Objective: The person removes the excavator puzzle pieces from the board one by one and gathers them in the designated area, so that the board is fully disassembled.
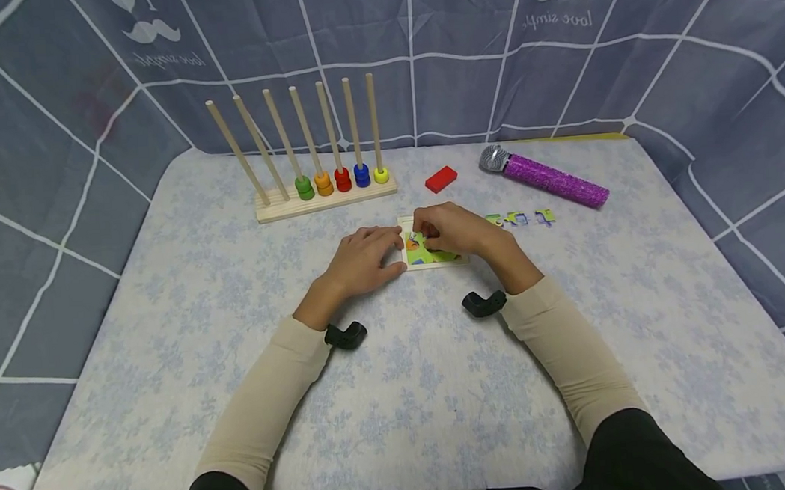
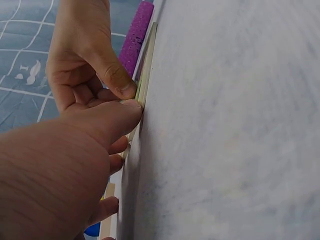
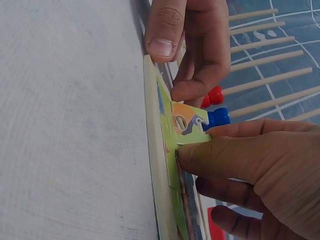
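Note:
A small puzzle board (image 1: 436,265) with a pale wooden frame and a green picture lies mid-table. At its left edge my left hand (image 1: 364,260) touches the frame with thumb and fingertips, the fingers spread and slightly bent. Over the board, my right hand (image 1: 457,227) pinches an orange-and-green puzzle piece (image 3: 189,119) between thumb and forefinger. That piece stands tilted up from the board in the right wrist view. Part of the picture is hidden under the right hand. To the right of the board lie several loose puzzle pieces (image 1: 516,219), one partly behind the right wrist.
A wooden peg rack (image 1: 329,202) with coloured beads stands at the back left. Behind the board lies a red block (image 1: 441,179). A purple glittery microphone (image 1: 553,178) lies at the back right. Patterned cloth walls (image 1: 380,36) border the table's back and sides.

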Available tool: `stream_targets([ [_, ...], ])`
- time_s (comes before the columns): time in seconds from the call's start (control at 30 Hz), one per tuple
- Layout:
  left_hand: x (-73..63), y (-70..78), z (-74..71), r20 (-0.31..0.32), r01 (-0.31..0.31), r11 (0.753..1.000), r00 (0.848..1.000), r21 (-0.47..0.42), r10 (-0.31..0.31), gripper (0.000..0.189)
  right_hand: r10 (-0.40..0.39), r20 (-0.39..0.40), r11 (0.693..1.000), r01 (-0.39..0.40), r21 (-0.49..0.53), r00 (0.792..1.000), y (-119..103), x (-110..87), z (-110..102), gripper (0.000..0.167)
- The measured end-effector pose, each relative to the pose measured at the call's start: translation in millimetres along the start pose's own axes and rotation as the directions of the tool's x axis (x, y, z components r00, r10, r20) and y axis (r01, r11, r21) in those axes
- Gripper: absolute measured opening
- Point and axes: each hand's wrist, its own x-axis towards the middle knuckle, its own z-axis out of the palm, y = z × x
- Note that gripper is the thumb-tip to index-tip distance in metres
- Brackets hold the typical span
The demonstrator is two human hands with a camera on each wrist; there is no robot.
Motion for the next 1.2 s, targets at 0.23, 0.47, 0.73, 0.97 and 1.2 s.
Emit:
stream_targets([
  [0.23, -1.4, 0.2, -0.3, 0.0, 0.0, 1.0, 1.0, -0.007, 0.0, 0.034, -0.003, -0.004, 1.0, 0.003, -0.012, 1.0, 1, 1.6, 1, 0.015],
  [0.47, -1.7, -0.4, -0.6, -0.002, -0.003, 1.0, 1.0, -0.013, 0.003, 0.034, -0.005, -0.015, 0.999, 0.004, -0.043, 1.0, 3, 2.8, 2, 0.013],
  [0.73, -0.8, -2.5, 2.9, -0.01, -0.006, 1.0, 1.0, -0.013, 0.006, 0.034, -0.008, -0.028, 0.996, 0.006, -0.085, 1.0, 3, 2.4, 5, 0.016],
  [0.97, -1.5, -2.9, 3.1, -0.001, 0.002, 1.0, 1.0, -0.016, -0.002, 0.034, -0.026, -0.06, 0.999, 0.024, -0.025, 0.998, 10, 1.4, 6, 0.02],
  [1.2, -1.8, -1.1, 2.2, 0.006, 0.003, 1.0, 1.0, -0.011, -0.003, 0.035, -0.024, -0.146, 0.994, 0.039, 0.098, 0.989, 15, -11.7, -12, 0.024],
])
